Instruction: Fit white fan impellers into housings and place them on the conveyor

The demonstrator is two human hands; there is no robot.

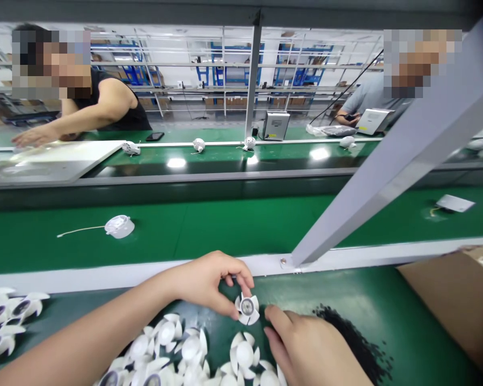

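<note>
My left hand is closed on a white fan blade wheel, gripping its edge between thumb and fingers, with its round hub facing up. Just right of that wheel is my right hand, its thumb and forefinger slightly apart and nothing visible between them. Below both hands lies a heap of white fan blade wheels, some hub up and some showing the hollow side. To the right of my right hand, small black discs are scattered in a pile, partly hidden by that hand.
A slanted metal post rises at right, beside a cardboard box. More blade wheels lie at far left. The green belt carries a round white housing with a wire and a white flat part. Two people work opposite.
</note>
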